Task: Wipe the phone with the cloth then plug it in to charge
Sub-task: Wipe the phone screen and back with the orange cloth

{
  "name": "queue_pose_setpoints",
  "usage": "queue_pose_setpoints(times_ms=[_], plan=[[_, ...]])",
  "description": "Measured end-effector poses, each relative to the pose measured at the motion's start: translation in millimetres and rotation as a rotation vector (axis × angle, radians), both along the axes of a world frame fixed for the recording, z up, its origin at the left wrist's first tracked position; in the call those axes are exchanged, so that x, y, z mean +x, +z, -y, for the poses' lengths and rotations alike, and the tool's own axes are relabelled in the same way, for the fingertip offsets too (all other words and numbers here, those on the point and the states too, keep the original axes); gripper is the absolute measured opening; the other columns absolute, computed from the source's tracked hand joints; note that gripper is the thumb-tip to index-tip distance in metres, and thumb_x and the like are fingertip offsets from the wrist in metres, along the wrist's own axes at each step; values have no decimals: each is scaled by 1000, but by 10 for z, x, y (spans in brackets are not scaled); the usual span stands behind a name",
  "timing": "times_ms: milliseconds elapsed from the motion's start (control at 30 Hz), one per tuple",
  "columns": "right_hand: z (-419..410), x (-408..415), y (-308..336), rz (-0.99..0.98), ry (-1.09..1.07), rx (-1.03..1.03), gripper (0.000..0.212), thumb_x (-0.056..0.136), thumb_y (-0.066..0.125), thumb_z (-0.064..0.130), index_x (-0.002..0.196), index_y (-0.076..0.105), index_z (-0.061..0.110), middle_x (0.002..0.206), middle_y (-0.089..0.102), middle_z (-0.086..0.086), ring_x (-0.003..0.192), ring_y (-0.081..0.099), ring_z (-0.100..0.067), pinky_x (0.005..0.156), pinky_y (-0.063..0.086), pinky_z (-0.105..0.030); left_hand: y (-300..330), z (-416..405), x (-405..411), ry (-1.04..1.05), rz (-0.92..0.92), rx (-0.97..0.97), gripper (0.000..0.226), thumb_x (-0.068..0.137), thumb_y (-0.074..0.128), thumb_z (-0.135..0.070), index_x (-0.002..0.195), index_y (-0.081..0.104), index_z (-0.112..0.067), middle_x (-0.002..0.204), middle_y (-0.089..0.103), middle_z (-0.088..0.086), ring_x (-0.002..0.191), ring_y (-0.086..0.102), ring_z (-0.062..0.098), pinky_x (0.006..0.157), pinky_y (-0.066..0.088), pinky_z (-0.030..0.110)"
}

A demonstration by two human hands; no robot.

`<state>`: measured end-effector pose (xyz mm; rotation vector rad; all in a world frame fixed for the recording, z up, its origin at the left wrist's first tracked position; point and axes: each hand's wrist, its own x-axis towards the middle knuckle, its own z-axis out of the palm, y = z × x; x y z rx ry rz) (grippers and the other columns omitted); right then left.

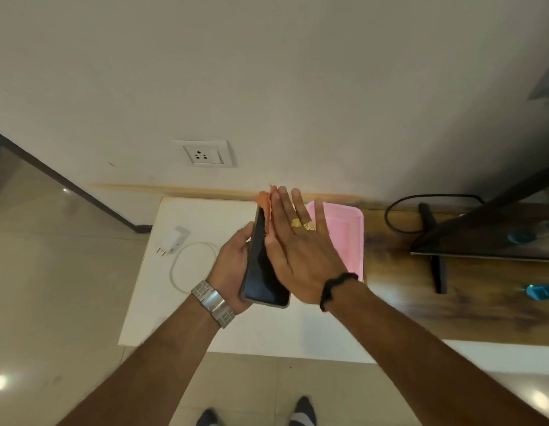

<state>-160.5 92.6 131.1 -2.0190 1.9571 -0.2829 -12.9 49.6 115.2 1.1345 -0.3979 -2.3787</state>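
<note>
while the left hand (233,256) grips the phone (265,265) from behind, fingers curled round its left edge, the phone stands tilted on its long side above the white table (181,302), dark screen facing right. the right hand (297,250) lies flat against the screen with straight fingers, pressing an orange cloth (267,207) onto the glass; only the cloth's upper part shows, poking out past the fingertips at the top end of the phone. two gold rings sit on the right hand's fingers, a black band on that wrist, and a metal watch (213,302) on the left wrist. on the table to the left lie a white charger plug (174,241) and its coiled white cable (193,265), well apart from the phone. a pink tray (350,235) rests behind the right hand. a wall socket (205,153) sits above the table, with nothing plugged in. a dark screen on a stand (482,235) occupies the wooden top to the right.
</note>
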Motion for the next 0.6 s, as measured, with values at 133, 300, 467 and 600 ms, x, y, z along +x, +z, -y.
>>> queue_pose_setpoints(times_ms=[133, 300, 467, 600], plan=[[-519, 386, -25, 48, 107, -74, 69, 107, 18, 43, 163, -6, 11, 173, -7, -7, 159, -11, -23, 127, -7, -48, 29, 86, 9, 62, -49, -32, 50, 100, 50, -53, 95, 81, -15, 97, 78, 8, 89, 76, 22, 81, 62, 33], [-106, 32, 2, 5, 96, -12, 66, 108, 12, 42, 163, -13, 16, 172, -15, -1, 157, -21, -17, 126, -10, -51, 18, -23, -11, 17, -15, -3, 48, 97, 52, -54, 102, 84, -19, 107, 80, 9, 92, 79, 25, 73, 63, 36], [64, 28, 96, 53, 116, -110, 63, 105, 32, 23, 165, 12, 18, 173, 13, -1, 160, 6, -18, 130, 3, -37, 39, 48, 16, 27, -52, -17, 47, 93, 55, -54, 98, 82, -17, 96, 80, 9, 82, 79, 28, 67, 63, 38], [50, 6, 212, 117, 67, -109, 62, 99, 50, 7, 156, 39, 27, 150, 56, -8, 130, 59, -34, 104, 53, -50, 100, 69, 26, -18, -50, -12, 48, 92, 57, -55, 97, 79, -13, 87, 77, 12, 74, 76, 30, 64, 62, 38]])
